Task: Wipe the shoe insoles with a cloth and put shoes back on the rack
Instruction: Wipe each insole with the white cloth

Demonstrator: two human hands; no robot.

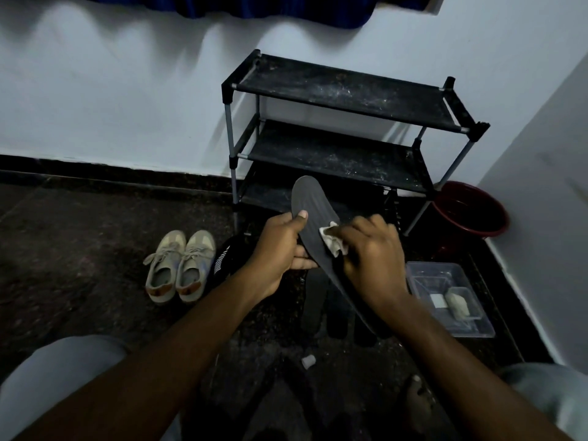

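Observation:
A long dark grey insole [308, 202] is held up in front of the rack, toe end pointing away. My left hand [280, 249] grips its left edge, thumb on top. My right hand [372, 253] pinches a small pale cloth [334, 238] and presses it against the insole's middle. A pair of beige sneakers [179, 265] stands on the floor to the left. A black shoe [227, 256] lies partly hidden behind my left hand. The black three-tier shoe rack [346, 93] stands against the wall with bare, dusty shelves.
More dark insoles [315, 297] lie on the dark floor under my hands. A clear plastic tray [451, 297] with a sponge sits at right, a dark red basin [471, 211] behind it. A small white cap [308, 361] lies on the floor. My knees frame the bottom corners.

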